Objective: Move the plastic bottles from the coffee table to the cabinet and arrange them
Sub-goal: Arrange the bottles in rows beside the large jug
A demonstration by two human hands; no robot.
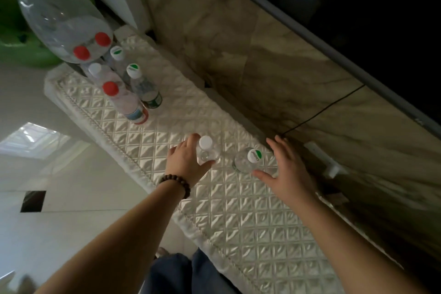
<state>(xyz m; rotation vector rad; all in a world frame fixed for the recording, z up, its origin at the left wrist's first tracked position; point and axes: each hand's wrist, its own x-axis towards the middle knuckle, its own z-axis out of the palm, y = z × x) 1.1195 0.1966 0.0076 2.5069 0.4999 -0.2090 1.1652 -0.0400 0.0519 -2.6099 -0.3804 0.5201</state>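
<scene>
On the quilted cabinet cover [238,198], the left hand [186,162] wraps its fingers around a white-capped bottle [206,150], apparently standing on the cover. Just right of that bottle, the right hand [286,169] is spread beside a green-and-white-capped bottle [247,161], thumb near its base. Farther left along the cover stands a cluster of bottles [128,86]

Both bare forearms are reaching forward. The left hand [188,159] is curling its fingers and thumb around a small white-capped bottle [205,150], with a dark bead bracelet [176,182] on the wrist. The right hand [287,167] is spreading open, fingers extended, thumb near a green-capped bottle [248,161].
</scene>
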